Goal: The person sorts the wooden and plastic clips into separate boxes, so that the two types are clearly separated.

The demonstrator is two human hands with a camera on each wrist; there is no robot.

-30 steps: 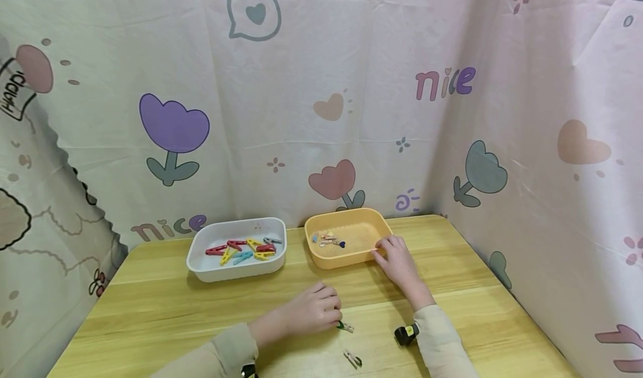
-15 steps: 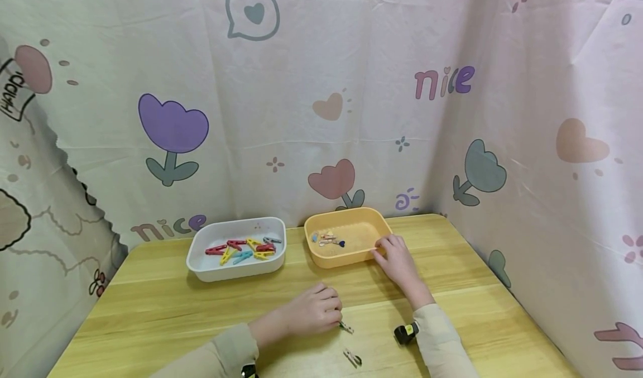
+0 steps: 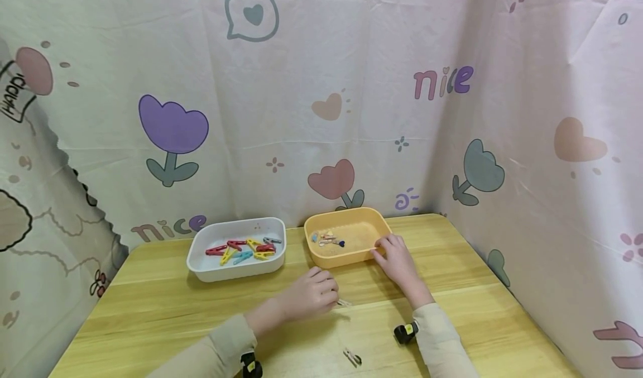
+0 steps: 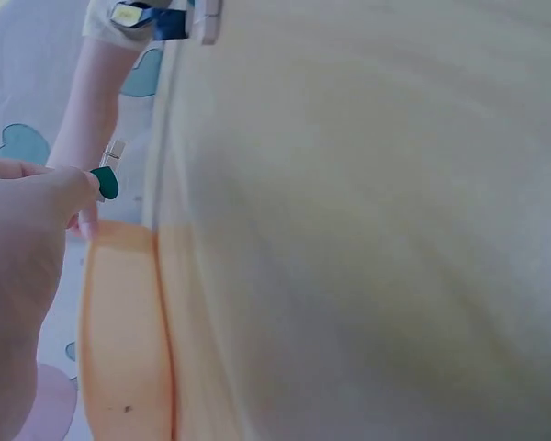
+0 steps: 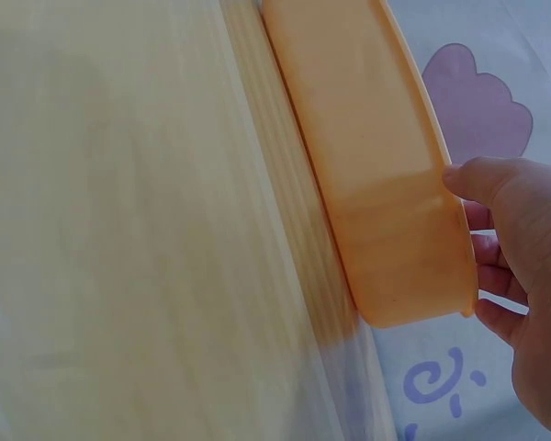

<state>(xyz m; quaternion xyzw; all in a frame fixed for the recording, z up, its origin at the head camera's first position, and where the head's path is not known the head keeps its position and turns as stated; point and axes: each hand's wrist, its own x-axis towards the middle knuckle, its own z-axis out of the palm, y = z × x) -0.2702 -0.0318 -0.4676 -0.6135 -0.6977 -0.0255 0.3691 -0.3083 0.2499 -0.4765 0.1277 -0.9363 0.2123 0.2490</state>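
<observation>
My left hand (image 3: pixel 310 294) is raised a little over the table and pinches a small wooden clothespin (image 4: pixel 109 175) with a green heart on it. My right hand (image 3: pixel 399 261) holds the near right corner of the yellow-orange basin (image 5: pixel 386 211), thumb outside and fingers over the rim. Inside that basin, at its left end, lie several small decorated clothespins (image 3: pixel 329 240). Another small clothespin (image 3: pixel 353 358) with a dark decoration lies on the table near the front.
To the left of the basin stands a white basin (image 3: pixel 236 273) with several red, yellow and blue plastic clothespins (image 3: pixel 243 257) in it. A patterned cloth (image 3: pixel 281 115) hangs behind the wooden table (image 3: pixel 150 305).
My left hand has lifted the green clothespin off the table and moved it away from me towards the basins. The right hand stays on the basin's rim.
</observation>
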